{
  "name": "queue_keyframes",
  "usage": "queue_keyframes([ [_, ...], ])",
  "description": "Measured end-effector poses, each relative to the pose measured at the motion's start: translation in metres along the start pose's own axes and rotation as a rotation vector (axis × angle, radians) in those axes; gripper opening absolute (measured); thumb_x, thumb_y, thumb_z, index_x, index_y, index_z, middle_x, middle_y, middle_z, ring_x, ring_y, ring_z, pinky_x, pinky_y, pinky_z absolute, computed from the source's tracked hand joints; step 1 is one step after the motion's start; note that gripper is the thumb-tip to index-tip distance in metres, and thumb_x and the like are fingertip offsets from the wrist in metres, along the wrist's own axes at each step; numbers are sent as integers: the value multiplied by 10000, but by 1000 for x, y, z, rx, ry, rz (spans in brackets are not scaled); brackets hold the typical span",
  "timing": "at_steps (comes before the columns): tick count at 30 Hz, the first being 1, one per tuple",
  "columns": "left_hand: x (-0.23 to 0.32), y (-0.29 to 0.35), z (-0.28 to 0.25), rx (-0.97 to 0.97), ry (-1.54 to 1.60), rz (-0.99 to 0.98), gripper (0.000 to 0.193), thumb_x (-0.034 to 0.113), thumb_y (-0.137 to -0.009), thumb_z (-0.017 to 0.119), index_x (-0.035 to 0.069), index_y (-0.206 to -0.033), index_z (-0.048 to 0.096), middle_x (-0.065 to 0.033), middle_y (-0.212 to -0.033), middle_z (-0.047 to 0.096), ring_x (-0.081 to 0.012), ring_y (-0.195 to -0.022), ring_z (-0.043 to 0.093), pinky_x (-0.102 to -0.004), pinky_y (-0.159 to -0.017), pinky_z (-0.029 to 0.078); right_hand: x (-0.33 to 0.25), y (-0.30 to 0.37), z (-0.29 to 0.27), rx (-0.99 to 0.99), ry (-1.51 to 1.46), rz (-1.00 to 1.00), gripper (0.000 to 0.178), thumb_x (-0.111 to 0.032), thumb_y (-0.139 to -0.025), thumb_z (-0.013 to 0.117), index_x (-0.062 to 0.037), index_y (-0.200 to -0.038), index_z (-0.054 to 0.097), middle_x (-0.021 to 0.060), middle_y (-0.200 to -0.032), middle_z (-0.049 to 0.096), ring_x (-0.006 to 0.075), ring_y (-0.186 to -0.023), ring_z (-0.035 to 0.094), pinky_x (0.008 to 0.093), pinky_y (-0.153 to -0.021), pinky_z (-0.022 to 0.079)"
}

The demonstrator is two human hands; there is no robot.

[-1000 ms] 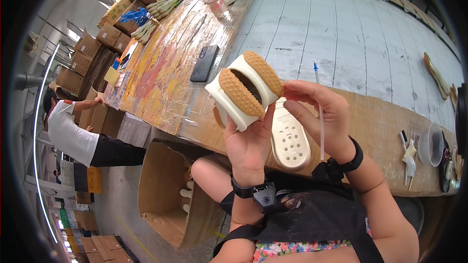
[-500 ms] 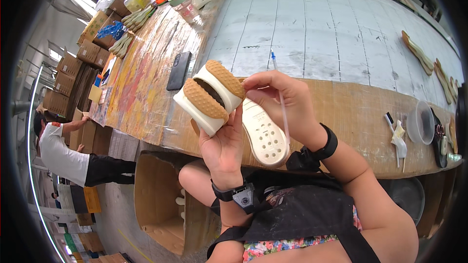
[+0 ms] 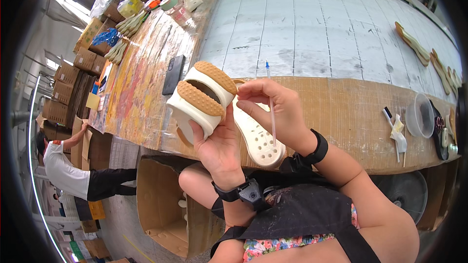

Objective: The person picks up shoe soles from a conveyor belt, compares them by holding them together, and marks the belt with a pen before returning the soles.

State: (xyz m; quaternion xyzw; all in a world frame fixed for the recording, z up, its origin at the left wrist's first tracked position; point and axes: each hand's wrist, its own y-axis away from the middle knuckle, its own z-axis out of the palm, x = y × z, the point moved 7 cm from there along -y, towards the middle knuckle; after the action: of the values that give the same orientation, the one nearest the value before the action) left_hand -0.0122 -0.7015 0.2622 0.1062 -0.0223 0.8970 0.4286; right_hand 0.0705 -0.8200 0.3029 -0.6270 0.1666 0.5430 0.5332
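Count: 2 hands, left hand (image 3: 222, 146) and right hand (image 3: 275, 112). 1 cream sandal (image 3: 202, 98) with 2 tan straps, 1 perforated cream sole (image 3: 258, 141), 1 thin brush (image 3: 270, 102). 1 black phone (image 3: 173, 74) near the workbench (image 3: 341, 112) left edge. 1 clear plastic cup (image 3: 420, 115) and 1 small brush on a rag (image 3: 394, 129) at the right front edge. 1 open cardboard box (image 3: 161, 204) on the floor. 1 other person (image 3: 73, 173) at far left. Tan sole cutouts (image 3: 419, 46) at the far right edge: too small to count.

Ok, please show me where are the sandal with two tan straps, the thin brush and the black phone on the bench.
sandal (image 3: 202, 98): head view, on the front tan strap.
thin brush (image 3: 270, 102): head view, on the middle of its clear stem.
black phone (image 3: 173, 74): head view, on the middle of its dark face.
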Motion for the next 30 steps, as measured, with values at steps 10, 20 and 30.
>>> queue_keyframes([
  [10,6,9,4,-85,-58,74,459,241,-861,487,37,-1246,342,-147,-1264,391,-306,-1170,379,-490,-975,336,-27,-13,-26,123,358,-257,143,-17,-690,635,-54,-827,617,98,-729,612,211,-631,576,280,-544,447],
  [20,7,23,11,-72,-316,290,516,262,-839,537,34,-1249,323,-125,-1244,410,-255,-1150,403,-426,-946,372,-44,-5,-19,60,376,-327,102,-31,-700,633,-48,-794,598,93,-687,607,214,-590,584,272,-531,454],
  [30,8,28,18,-163,-357,363,522,279,-844,528,32,-1256,324,-108,-1240,416,-239,-1141,410,-391,-955,353,-32,-8,-21,-42,209,0,108,-11,-716,641,-8,-818,607,60,-758,639,102,-667,598,217,-597,472],
])
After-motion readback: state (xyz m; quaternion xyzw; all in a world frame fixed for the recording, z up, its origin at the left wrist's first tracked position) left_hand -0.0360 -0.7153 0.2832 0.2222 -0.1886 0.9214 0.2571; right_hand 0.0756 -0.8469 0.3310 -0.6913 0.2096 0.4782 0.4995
